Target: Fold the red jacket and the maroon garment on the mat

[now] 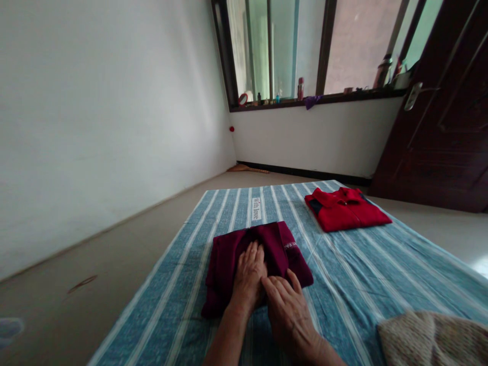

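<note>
A folded maroon garment [280, 254] with small pale lettering near its right side lies on the blue striped bed cover [183, 284]. My left hand [249, 277] rests flat on its middle, fingers stretched forward into a dip in the cloth. At the near edge of the same garment, my right hand [287, 310] has its fingers bent onto the fabric and appears to grip it; its thumb is hard to make out. The two hands are close together. Farther back on the right sits a folded red garment [353, 211] with a collar and dark shoulder patches.
A beige knitted item [430, 338] lies at the near right corner. Bottles and small items stand on the windowsill [282, 103] beyond. A dark red door [442, 132] is at the right, a white wall [114, 127] at the left. A thin loop [82, 284] lies on the floor.
</note>
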`<state>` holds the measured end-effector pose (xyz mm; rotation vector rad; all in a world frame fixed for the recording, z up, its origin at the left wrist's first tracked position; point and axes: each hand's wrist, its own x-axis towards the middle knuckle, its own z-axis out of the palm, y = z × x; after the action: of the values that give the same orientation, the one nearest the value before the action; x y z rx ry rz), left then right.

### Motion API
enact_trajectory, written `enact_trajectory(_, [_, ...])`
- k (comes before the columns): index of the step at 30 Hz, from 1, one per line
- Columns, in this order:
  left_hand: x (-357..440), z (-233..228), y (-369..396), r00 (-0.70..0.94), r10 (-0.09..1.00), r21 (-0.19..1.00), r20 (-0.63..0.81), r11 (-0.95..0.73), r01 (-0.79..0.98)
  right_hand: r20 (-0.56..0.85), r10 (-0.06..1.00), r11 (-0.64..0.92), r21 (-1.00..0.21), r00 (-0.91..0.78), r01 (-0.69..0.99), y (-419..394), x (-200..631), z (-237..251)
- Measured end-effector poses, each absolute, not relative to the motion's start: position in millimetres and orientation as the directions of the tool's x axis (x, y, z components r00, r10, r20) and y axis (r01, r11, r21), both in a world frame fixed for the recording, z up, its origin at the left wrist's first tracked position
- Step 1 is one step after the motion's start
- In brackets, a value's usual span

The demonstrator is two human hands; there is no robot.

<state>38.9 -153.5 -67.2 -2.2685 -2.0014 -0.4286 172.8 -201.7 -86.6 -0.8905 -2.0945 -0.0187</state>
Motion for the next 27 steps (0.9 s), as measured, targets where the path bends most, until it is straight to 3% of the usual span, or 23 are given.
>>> enact_trajectory(27, [40.5,-61.8,-154.0,0.094,0.974,0.095,0.206,-0.116,0.989,0.683,0.615,0.741,-0.329,-0.394,0.585,-201.8,172.3,-87.5])
